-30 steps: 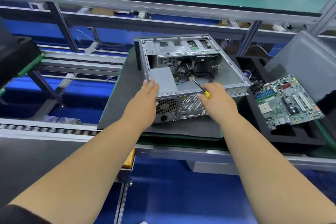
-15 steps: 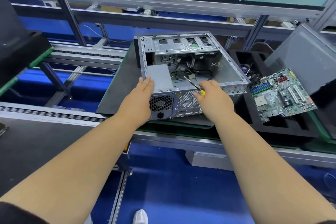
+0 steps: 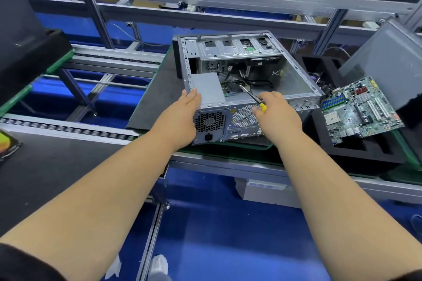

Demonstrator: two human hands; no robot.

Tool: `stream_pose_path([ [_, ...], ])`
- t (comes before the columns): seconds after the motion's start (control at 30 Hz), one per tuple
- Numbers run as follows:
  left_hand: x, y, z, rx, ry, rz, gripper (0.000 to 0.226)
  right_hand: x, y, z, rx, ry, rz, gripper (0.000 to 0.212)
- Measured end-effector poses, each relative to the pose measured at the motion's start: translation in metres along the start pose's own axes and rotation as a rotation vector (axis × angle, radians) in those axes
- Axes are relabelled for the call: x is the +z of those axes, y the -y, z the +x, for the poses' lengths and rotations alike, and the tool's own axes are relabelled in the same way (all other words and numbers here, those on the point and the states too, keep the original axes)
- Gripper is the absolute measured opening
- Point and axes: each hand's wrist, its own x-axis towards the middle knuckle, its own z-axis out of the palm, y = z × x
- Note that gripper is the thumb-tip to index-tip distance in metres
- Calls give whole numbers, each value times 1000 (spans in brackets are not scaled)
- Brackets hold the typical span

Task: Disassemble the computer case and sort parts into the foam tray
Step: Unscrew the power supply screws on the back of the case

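An open grey computer case lies on its side on a dark mat, its rear panel facing me. A grey power supply sits in its near left corner, with loose cables behind it. My left hand rests with straight fingers on the case's near left rim by the power supply. My right hand grips a screwdriver with a yellow handle, its shaft pointing up and left into the case. A green motherboard lies tilted on the black foam tray at the right.
A dark mat lies under the case on the green bench. A grey side panel leans at the far right. A roller conveyor runs at the left, with a black bin above it. Blue floor lies below.
The view has tilted down slightly, so the case sits a little lower in frame. Both hands keep their places on the case's near edge, the screwdriver still held.
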Motion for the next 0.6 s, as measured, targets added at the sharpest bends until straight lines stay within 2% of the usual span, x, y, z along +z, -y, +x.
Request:
stream_pose_path([
  [0.1,0,10,-8,15,-52,-191,73,10,4,-15,21,-100,173,41],
  [0.2,8,18,-29,-13,-204,-449,63,29,13,-42,34,-318,303,31],
  [0.27,20,24,-43,-95,-317,-528,54,44,19,-61,54,-357,373,25],
  [0.37,40,33,-54,-288,-341,-630,37,71,28,-82,162,-236,485,21],
  [0.5,65,41,-57,-499,-152,-838,21,106,38,-99,251,-55,515,16],
  [0.6,79,39,-58,-583,3,-892,17,126,43,-110,288,56,561,15],
])
